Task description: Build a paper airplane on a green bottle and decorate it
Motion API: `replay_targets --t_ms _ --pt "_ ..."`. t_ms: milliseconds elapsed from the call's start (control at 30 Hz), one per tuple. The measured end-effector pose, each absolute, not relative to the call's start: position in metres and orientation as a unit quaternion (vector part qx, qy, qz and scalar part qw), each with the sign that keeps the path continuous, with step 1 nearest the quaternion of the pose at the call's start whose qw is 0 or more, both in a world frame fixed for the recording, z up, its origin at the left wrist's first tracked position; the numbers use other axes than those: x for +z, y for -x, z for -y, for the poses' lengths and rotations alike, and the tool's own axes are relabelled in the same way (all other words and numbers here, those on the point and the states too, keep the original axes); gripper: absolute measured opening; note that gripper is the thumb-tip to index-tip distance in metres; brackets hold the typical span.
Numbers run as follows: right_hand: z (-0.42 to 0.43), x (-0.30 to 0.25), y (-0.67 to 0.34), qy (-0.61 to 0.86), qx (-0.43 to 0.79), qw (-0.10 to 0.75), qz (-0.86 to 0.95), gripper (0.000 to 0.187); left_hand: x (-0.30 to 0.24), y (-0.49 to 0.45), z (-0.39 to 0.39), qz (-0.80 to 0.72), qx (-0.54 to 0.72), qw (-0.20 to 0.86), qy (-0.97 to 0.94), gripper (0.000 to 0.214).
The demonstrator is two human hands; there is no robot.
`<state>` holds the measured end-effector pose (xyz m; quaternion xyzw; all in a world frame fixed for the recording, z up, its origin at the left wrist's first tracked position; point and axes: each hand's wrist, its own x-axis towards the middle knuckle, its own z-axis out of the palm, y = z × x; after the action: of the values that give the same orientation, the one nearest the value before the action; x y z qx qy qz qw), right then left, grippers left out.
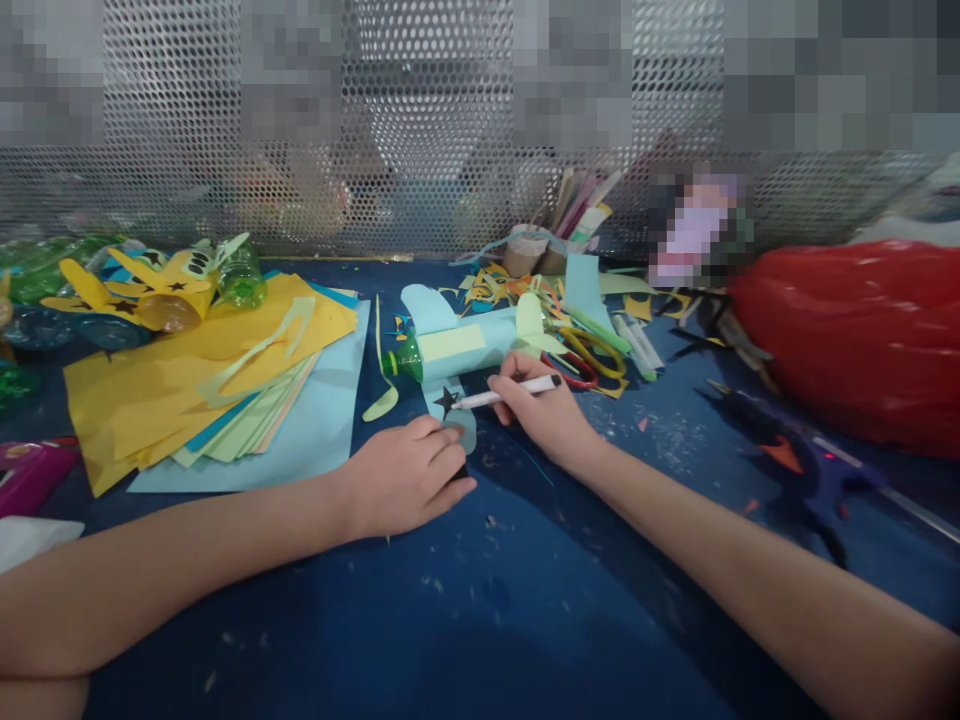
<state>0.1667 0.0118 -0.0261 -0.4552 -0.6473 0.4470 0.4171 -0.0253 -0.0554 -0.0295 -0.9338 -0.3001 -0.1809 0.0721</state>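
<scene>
A white marker (pixel 517 390) with a black end is pinched in my right hand (pixel 546 412). Its tip meets a black star (pixel 445 401) drawn on a light blue paper wing. That wing belongs to a toy plane (pixel 499 338), a green plastic bottle wrapped in light blue paper with a pale green strip, lying on its side. My left hand (pixel 409 478) lies palm down beside the wing, its fingers outstretched and resting at the wing's near edge. A thin pale green paper propeller (pixel 384 402) sits at the bottle's neck (pixel 403 362).
Left are stacked coloured papers (pixel 202 350) and a yellow decorated bottle plane (pixel 176 295). Scissors (pixel 600 360), markers (pixel 637 345) and paper scraps (pixel 491 290) lie behind the plane. A glue gun (pixel 817 460) and red plastic bag (pixel 855 340) are right. A perforated metal panel (pixel 435 110) stands behind.
</scene>
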Motion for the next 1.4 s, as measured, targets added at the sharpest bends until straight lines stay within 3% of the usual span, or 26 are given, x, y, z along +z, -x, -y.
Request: replay_targets --t_ms 433,633,1400 --pt "-0.0123 -0.0278 -0.1663 0.452 0.457 0.417 0.642 0.024 -0.0291 0.0249 0.0555 0.298 -0.188 0.068 0.934 0.042" --pt "-0.0163 -0.0303 -0.1687 0.464 0.435 0.494 0.593 0.025 -0.0308 0.0258 0.0558 0.306 -0.176 0.051 0.934 0.042" --pt "-0.0175 -0.0311 -0.1697 0.476 0.413 0.451 0.632 0.024 -0.0309 0.0251 0.0557 0.303 -0.179 0.087 0.932 0.043"
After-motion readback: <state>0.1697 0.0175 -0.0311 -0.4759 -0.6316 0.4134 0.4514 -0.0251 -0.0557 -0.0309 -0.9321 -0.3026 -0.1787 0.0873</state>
